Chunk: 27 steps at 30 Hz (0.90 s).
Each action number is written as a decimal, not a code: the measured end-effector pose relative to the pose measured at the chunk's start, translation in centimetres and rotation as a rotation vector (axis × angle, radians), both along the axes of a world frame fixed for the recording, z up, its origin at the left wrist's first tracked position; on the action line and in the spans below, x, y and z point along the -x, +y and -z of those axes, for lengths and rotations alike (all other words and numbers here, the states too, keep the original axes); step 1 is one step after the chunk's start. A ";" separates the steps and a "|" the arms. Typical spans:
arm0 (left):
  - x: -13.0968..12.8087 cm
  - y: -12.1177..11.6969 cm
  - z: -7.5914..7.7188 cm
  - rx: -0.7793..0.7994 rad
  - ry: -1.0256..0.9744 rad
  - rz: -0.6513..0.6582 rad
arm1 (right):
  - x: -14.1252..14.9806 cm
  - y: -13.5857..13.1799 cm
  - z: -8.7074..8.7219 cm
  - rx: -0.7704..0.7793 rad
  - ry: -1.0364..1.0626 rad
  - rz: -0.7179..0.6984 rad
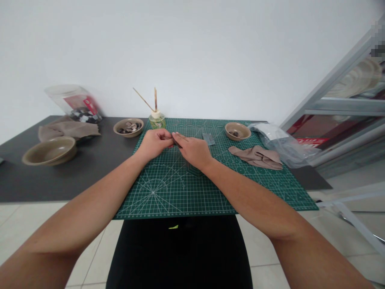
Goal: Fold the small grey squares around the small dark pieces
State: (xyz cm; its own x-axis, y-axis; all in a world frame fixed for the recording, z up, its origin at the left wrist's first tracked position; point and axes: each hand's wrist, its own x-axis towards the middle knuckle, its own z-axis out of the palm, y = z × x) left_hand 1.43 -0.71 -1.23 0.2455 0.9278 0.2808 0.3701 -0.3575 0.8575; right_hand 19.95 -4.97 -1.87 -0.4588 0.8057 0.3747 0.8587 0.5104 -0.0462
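Over the green cutting mat (168, 196), my left hand (155, 142) and my right hand (194, 150) meet at the fingertips. Both are closed in a pinch around something small and dark, mostly covered by the fingers, so its kind cannot be made out. Just behind my right hand lies a small clear flat piece (208, 139) on the mat. A tan bowl (136, 134) with several small brownish and dark pieces stands beyond my left hand. To the right, another tan bowl (246, 134) holds a few dark pieces.
A reed diffuser bottle (157, 120) stands at the mat's back edge. At left are a larger tan bowl (49, 150), a brown cloth (69, 129) and a tilted clear jar (64, 96). A crumpled brown cloth (257, 156) and plastic bag (279, 142) lie at right, near a glass-fronted cabinet (333, 106).
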 end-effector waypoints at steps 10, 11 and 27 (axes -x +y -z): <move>-0.2 -0.1 0.1 0.069 -0.142 0.001 | -0.1 -0.4 -0.9 0.050 0.030 0.057; -0.2 -0.1 0.1 0.065 -0.133 0.004 | 0.0 -0.5 -0.9 0.052 0.027 0.057; -0.3 0.5 0.7 0.068 -0.204 0.054 | 0.1 -0.4 -1.1 0.075 0.068 0.078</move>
